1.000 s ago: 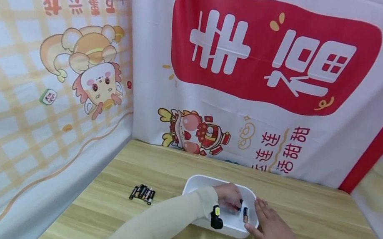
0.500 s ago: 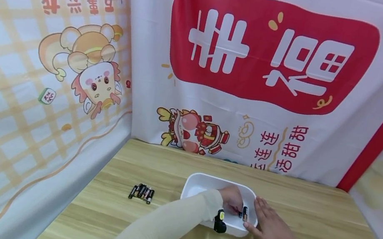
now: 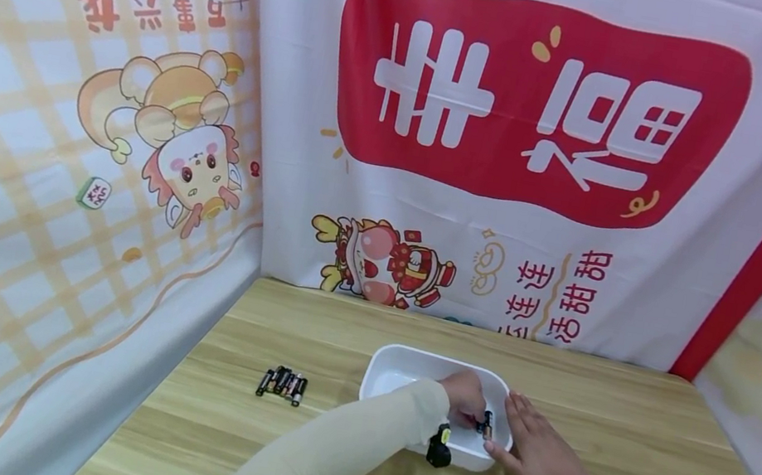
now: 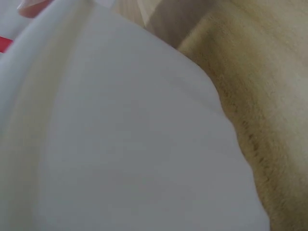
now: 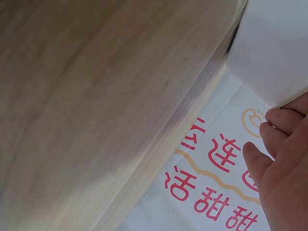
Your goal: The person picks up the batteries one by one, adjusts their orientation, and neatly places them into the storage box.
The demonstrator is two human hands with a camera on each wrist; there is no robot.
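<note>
A white plastic bin (image 3: 397, 366) sits on the wooden table. My left hand (image 3: 464, 394) reaches down into its right half and pinches a small dark battery (image 3: 479, 427) at the fingertips. That battery is partly hidden by the fingers. Right beside it, on the bin's floor, lies a black and copper battery (image 3: 488, 425); whether the two touch cannot be told. My right hand (image 3: 544, 458) rests with straight fingers against the bin's right end, thumb near the front corner. In the right wrist view, its fingertips touch the white bin wall (image 5: 269, 53).
Several black and copper batteries (image 3: 282, 383) lie in a cluster on the table (image 3: 335, 331), left of the bin. A printed cloth (image 3: 362, 260) hangs behind the table, and another checked one (image 3: 52, 216) on the left.
My left hand has moved slightly right inside the bin, bringing its battery next to the one lying there. My right hand stays at the bin's end.
</note>
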